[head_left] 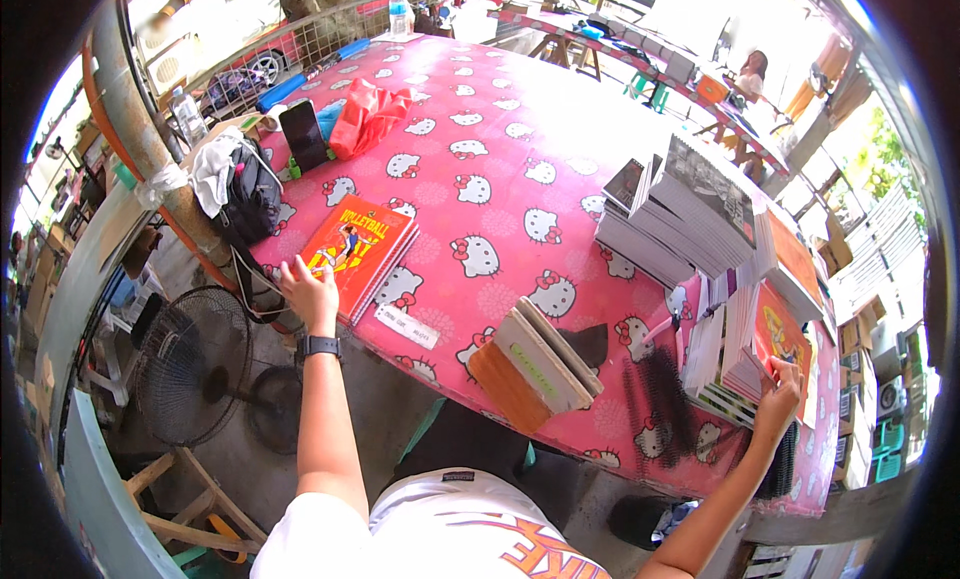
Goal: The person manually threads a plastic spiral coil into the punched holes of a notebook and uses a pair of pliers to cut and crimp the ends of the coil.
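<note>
My left hand [311,295], a dark watch on its wrist, lies with fingers spread on the near left corner of a small pile of red books [362,249]. The top cover carries a sports drawing. At the right side of the table, the fingers of my right hand [781,397] pinch the edge of a red-covered book [782,331], which leans against a fanned stack of white-paged books [722,341]. My right thumb and fingertips are partly hidden by its edge. Black binding coils [657,399] lie left of that hand.
Wooden blocks [535,364] stand at the near edge of the pink tablecloth-covered table [480,219]. Grey-covered books [690,204] are stacked at the right. A phone [304,137], red plastic bag [368,117] and black bag [250,189] sit left. A fan [195,364] stands below.
</note>
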Motion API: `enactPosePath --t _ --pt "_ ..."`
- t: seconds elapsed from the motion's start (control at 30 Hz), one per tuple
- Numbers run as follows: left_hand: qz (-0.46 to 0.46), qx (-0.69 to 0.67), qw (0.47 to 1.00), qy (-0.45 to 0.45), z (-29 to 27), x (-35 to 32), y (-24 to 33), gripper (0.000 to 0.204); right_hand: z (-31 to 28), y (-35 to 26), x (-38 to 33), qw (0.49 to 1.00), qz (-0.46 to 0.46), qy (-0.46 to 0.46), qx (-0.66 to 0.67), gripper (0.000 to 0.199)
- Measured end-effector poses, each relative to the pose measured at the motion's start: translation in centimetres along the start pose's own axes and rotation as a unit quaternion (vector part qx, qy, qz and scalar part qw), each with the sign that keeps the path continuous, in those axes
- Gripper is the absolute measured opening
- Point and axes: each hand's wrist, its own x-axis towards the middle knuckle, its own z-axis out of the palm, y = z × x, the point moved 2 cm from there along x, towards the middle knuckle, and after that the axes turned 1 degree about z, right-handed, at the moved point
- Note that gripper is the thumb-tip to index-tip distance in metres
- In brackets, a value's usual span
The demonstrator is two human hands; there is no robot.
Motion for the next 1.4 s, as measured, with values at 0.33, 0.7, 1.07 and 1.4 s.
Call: enactPosePath --t 0.33,0.7,1.07,1.4 --pt "-0.013 -0.67 0.361 -0.648 -16.5 -11.6 18.6 0.042 -2.9 -17.3 -6.0 0.938 -0.276 0.044 0.205 0.027" --pt "0.272 -0.615 0.457 -0.583 -17.6 -11.7 21.3 0.032 1.4 -14.4 -9.1 0.796 0.146 -0.011 0.588 0.054" --pt "0.309 -0.656 0.364 -0.584 -15.3 -9.4 22.9 0.028 3.4 -14.8 -13.7 0.838 0.053 -0.156 0.52 0.026" --pt "0.171 -0.672 0.507 -0.512 -8.4 -10.0 19.3 0.039 6.8 -15.4 -14.6 0.926 -0.102 -0.203 0.301 0.034"
